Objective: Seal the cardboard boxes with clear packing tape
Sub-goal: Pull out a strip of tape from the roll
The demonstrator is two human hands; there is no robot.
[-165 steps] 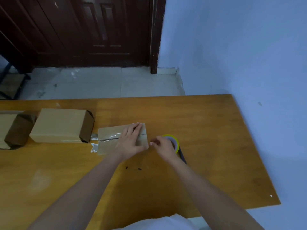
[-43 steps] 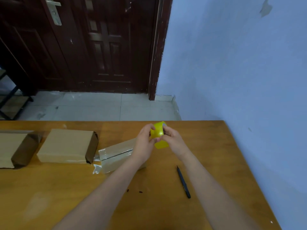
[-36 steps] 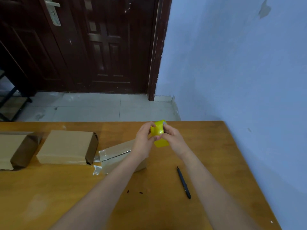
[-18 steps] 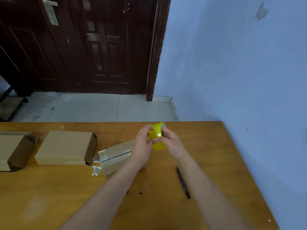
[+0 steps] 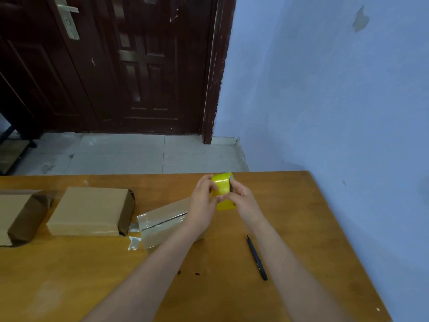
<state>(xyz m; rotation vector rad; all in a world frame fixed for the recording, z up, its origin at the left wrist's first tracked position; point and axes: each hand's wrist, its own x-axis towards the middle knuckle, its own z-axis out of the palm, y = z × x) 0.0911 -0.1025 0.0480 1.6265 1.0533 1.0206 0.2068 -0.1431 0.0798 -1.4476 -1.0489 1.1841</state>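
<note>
Here both hands, left hand [image 5: 204,201] and right hand [image 5: 241,201], grip the tape roll [image 5: 223,190] above the taped box [image 5: 162,223] (lying just below-left, seam running leftward).

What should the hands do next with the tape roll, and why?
Probably peel the tape's free end loose. Both the left hand and right hand hold the yellow tape roll above the table, no strip is drawn out, and the taped box lies just below.

Dim, soft pic; wide-angle edge warp
</note>
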